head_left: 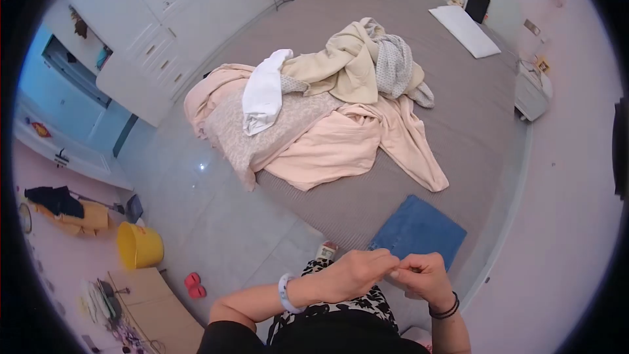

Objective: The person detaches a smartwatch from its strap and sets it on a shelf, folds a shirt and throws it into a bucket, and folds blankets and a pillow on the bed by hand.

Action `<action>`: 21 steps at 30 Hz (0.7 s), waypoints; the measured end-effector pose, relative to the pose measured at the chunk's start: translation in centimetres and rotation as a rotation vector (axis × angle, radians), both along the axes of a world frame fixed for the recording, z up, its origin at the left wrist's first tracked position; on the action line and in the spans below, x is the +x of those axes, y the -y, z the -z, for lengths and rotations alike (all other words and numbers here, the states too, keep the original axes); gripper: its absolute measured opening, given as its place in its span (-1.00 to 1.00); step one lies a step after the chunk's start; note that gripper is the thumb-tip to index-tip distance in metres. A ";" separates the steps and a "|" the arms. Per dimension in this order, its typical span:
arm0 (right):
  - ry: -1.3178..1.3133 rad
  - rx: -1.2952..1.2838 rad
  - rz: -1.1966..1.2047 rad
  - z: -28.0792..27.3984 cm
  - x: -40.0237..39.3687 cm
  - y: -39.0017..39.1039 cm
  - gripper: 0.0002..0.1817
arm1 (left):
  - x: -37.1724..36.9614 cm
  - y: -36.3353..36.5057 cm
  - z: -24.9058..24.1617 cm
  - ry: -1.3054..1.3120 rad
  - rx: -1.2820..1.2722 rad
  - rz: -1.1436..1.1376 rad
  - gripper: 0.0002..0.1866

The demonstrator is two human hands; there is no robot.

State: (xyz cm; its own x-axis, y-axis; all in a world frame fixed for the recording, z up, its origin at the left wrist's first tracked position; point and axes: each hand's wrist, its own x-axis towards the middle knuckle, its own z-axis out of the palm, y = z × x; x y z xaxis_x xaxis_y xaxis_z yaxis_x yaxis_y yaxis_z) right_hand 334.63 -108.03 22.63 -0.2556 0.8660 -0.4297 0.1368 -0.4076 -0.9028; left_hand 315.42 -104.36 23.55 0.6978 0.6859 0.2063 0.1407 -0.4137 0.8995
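Observation:
My left hand (359, 275), with a pale bangle at the wrist, is closed in a pinch in front of my body. Its fingertips meet those of my right hand (424, 276), also pinched, with dark bands round that wrist. Whatever lies between the fingers is too small or hidden to make out. Just beyond both hands, a folded blue cloth (419, 228) lies flat on the bed's near corner. Farther up the bed (458, 118) are a pink garment (341, 147), a beige garment (347, 59) and a white garment (263, 95), heaped together.
A patterned blanket (229, 121) hangs over the bed's left edge. On the floor to the left are a yellow bucket (139, 246) and red slippers (194, 285). White cabinets (157, 33) line the far left wall. A white pillow (465, 31) lies at the far right.

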 end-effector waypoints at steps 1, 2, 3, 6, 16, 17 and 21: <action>-0.005 0.008 -0.008 -0.2 0.1 0.2 -0.87 | 0.2 0.6 0.2 -0.005 0.005 -0.015 -0.84; -0.010 0.016 -0.016 -0.3 0.1 0.4 -0.87 | 0.3 1.3 0.6 0.024 -0.021 -0.036 -0.85; -0.016 0.019 -0.032 -0.4 0.0 0.6 -0.87 | 0.4 1.9 0.8 0.053 -0.047 -0.057 -0.85; -0.148 -0.037 0.005 -0.7 -0.4 1.1 -0.86 | 0.3 3.5 0.4 0.162 -0.216 -0.106 -0.86; -0.142 0.041 0.108 -2.1 -3.7 0.8 -0.87 | -2.2 2.1 0.7 0.328 -0.258 -0.090 -0.86; -0.136 0.030 0.146 -2.3 -4.6 0.3 -0.87 | -2.9 1.4 0.8 0.354 -0.265 -0.071 -0.86; -0.125 0.045 0.193 -2.6 -10.3 -3.2 -0.87 | -8.3 -2.9 1.4 0.376 -0.267 -0.024 -0.87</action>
